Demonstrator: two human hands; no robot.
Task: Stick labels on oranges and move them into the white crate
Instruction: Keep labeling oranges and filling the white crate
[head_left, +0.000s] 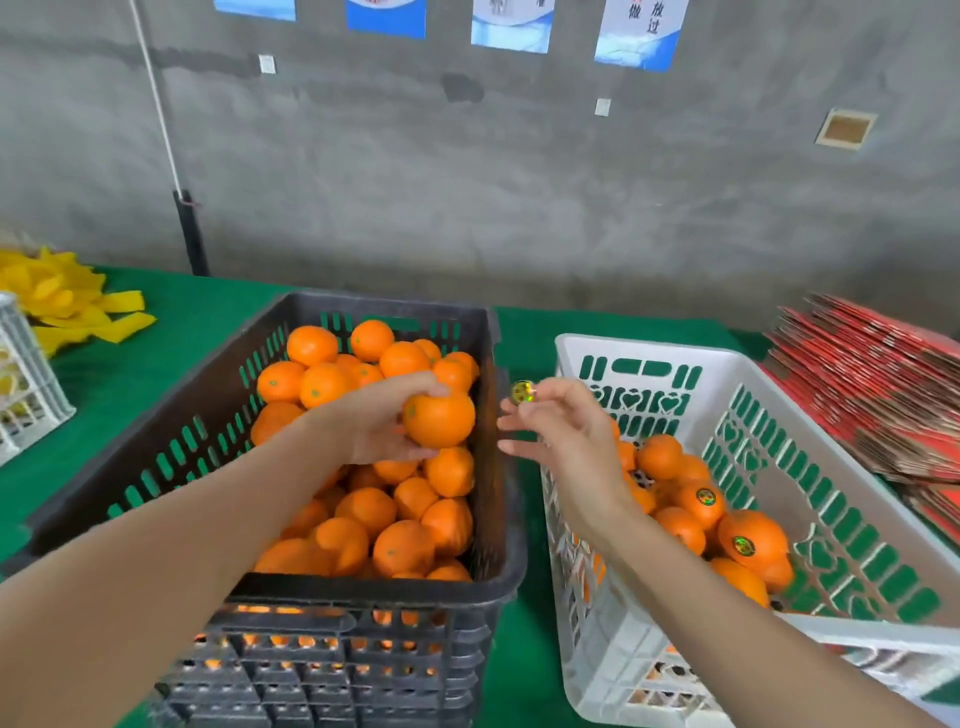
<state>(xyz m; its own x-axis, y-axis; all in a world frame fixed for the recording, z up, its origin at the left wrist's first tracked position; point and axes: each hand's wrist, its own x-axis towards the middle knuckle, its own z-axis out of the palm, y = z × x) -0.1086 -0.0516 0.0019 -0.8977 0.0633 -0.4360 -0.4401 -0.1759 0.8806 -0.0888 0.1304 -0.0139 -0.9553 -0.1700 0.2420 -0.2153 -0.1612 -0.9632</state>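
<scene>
Orange-skinned, one orange (440, 420) is gripped by the curled fingers (421, 382) of the left hand (379, 423) above the black crate (389, 304), which is heaped with unlabelled oranges (363, 509). Just beside it, a round shiny label (522, 391) is pinched by the right hand (561, 426). Labelled oranges (753, 538) are seen in the white crate (649, 349) on the green worktop (182, 312).

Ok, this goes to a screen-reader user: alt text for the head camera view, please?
A person's left hand holds an orange above a black crate full of oranges, while the right hand pinches a round shiny label beside it. To the right, a white crate holds labelled oranges; both crates sit on a green-covered table.
</scene>
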